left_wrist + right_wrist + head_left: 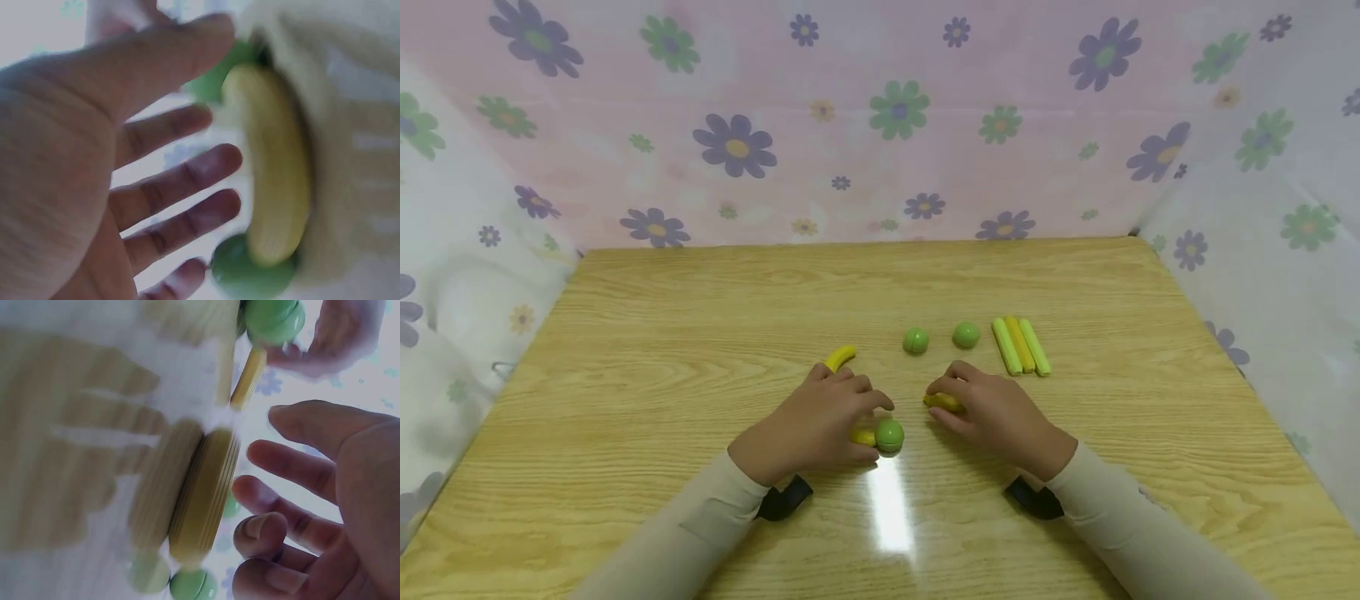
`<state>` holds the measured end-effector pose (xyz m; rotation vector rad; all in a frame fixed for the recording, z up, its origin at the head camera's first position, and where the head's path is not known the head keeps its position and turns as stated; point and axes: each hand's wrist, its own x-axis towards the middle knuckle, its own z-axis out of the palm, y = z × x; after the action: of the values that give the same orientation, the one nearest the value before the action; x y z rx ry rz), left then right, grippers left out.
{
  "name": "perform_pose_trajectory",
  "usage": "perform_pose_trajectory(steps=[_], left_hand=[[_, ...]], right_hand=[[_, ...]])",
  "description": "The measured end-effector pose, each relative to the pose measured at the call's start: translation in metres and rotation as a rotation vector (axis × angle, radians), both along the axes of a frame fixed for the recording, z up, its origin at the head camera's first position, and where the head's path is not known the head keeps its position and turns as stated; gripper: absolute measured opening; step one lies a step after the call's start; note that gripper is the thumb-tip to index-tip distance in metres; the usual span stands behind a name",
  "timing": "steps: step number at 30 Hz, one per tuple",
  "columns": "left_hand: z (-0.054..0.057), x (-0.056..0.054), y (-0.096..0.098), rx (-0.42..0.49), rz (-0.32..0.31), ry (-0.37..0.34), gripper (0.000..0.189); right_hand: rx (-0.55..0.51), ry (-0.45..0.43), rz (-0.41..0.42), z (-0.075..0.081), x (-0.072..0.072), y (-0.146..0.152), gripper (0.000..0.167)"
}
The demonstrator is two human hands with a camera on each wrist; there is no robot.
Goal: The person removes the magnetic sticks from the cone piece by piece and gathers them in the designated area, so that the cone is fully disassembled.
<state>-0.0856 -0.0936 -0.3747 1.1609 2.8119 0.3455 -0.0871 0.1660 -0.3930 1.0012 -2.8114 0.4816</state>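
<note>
My left hand (827,421) arches low over the table, its fingers apart and relaxed. Under it, a smooth yellow banana-like piece (269,162) lies between a green ball (253,269) and another one. Just past the thumb and index finger shows a seamed green ball (890,435). My right hand (988,408) is beside a yellow piece (943,402), thumb and index finger on either side of it. In the right wrist view, a ridged yellow bar (206,494) stands clear of the loosely bent fingers, with a green ball (194,584) at its end.
Behind the left hand lies a curved yellow piece (841,357). Farther back are two green balls, one on the left (916,340) and one on the right (966,335), beside three yellow and lime sticks (1019,346). Flowered cloth (865,167) surrounds the wooden table (700,292).
</note>
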Motion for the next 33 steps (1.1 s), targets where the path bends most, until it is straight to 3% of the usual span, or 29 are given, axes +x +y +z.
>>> perform_pose_trajectory(steps=[4, 10, 18, 26, 33], left_hand=[[0.004, -0.008, -0.013, 0.018, 0.027, -0.019, 0.053], [0.007, -0.014, -0.02, 0.009, 0.024, -0.101, 0.039], [-0.002, -0.016, -0.02, 0.045, -0.002, -0.206, 0.021], [-0.004, -0.017, -0.018, 0.063, -0.031, -0.197, 0.015], [-0.002, -0.016, -0.017, 0.053, 0.005, -0.192, 0.015]], right_hand=[[-0.03, 0.034, 0.093, -0.001, 0.007, -0.011, 0.02], [-0.043, -0.072, 0.14, -0.001, 0.016, -0.024, 0.028], [0.0, -0.171, 0.174, -0.002, 0.016, -0.043, 0.031], [0.015, -0.199, 0.166, -0.002, 0.015, -0.043, 0.03], [0.026, -0.206, 0.169, -0.001, 0.015, -0.041, 0.032]])
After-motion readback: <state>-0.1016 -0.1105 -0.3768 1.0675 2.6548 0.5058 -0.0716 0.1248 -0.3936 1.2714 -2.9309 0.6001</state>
